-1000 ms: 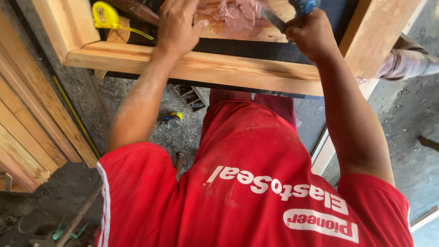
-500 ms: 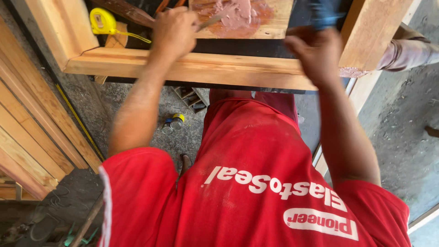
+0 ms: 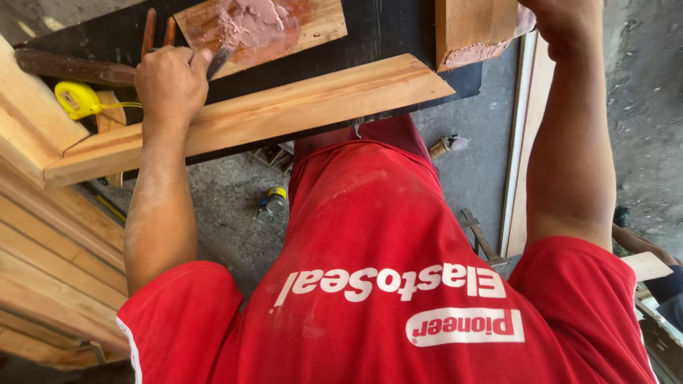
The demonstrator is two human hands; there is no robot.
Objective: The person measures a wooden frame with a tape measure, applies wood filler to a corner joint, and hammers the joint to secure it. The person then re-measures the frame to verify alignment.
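Since a moment ago, left hand (image 3: 169, 80) has slid along, clenched round a putty knife (image 3: 219, 60) dipping into pink filler (image 3: 255, 20); right hand (image 3: 562, 21) grasps a wooden block (image 3: 471, 25).

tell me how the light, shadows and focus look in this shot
Head view: hard daylight brightens the wooden moulding and the left hand; the black tabletop is dark; the red shirt close to the lens is sharp; the right hand is cut off by the top edge; slight wide-angle bending at the borders.
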